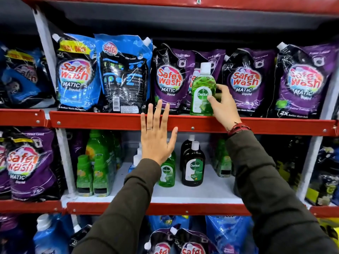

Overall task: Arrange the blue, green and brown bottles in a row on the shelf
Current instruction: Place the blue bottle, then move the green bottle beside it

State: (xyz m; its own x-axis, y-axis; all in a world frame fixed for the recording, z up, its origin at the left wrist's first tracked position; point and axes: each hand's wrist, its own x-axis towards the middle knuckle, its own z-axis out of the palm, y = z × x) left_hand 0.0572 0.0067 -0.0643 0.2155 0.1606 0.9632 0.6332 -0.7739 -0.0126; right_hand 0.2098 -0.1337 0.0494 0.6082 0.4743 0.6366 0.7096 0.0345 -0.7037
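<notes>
A green Dettol bottle with a white cap stands upright at the front edge of the upper shelf. My right hand grips its right side with thumb and fingers. My left hand is raised flat with fingers spread, in front of the red shelf rail, holding nothing. On the middle shelf below stand another green bottle, partly behind my left wrist, and two brown bottles, one behind the other. A blue bottle is mostly hidden by my left arm.
Blue pouches and purple detergent pouches fill the upper shelf behind the bottle. Green packs stand left on the middle shelf, more green bottles at its right. White uprights divide the shelf bays.
</notes>
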